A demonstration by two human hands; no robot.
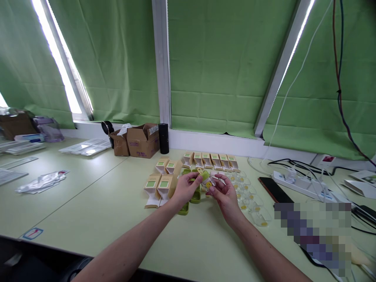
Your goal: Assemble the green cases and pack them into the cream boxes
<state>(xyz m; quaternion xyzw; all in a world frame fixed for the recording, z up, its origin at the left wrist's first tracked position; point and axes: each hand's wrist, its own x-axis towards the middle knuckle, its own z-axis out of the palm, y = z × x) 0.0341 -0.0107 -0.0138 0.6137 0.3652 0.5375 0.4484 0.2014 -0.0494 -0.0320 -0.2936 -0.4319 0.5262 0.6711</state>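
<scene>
Both hands meet over the middle of the table around a small clear plastic case with a green top (pixel 207 181), which has a yellow round mark and a pale loop at its upper end. My left hand (pixel 185 188) pinches the green top. On the clear side, the fingers of my right hand (pixel 225 195) are closed. Under and beside my left hand lie several green plastic pieces (pixel 195 197), partly hidden. To the right of my right hand, clear plastic pieces with yellow spots (pixel 244 196) lie in rows.
Small open cardboard packs (pixel 164 187) stand left of the hands, with a row of packs (pixel 215 160) behind. Farther back are a carton (pixel 143 141) and a black cylinder (pixel 163 138). At right lie a phone (pixel 274 189), a power strip (pixel 299 185) and cables.
</scene>
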